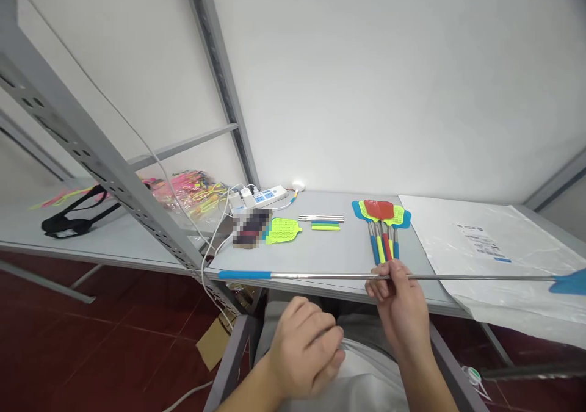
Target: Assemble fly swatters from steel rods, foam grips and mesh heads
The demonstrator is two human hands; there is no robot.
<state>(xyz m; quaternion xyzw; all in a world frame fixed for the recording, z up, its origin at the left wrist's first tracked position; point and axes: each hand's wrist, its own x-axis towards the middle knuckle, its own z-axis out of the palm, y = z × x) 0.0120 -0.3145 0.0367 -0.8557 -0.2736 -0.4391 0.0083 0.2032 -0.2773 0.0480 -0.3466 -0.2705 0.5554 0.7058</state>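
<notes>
My right hand (pixel 397 299) pinches the thin metal rod of an extended fly swatter (pixel 329 275) near its middle. The rod runs level across the table's front edge, with a blue grip at the left end and a blue head (pixel 569 282) at the far right. My left hand (pixel 306 345) rests in a loose fist on my lap, below the table edge, with nothing visible in it. A bunch of finished swatters (pixel 383 229) with red, yellow and blue heads lies just beyond my right hand.
On the grey table (pixel 329 250) lie a loose green swatter head (pixel 281 231), metal rods with green and blue grips (pixel 324 221), a white power strip (pixel 260 197) and a clear plastic bag (pixel 494 247). A metal shelf post (pixel 114 174) slants at the left.
</notes>
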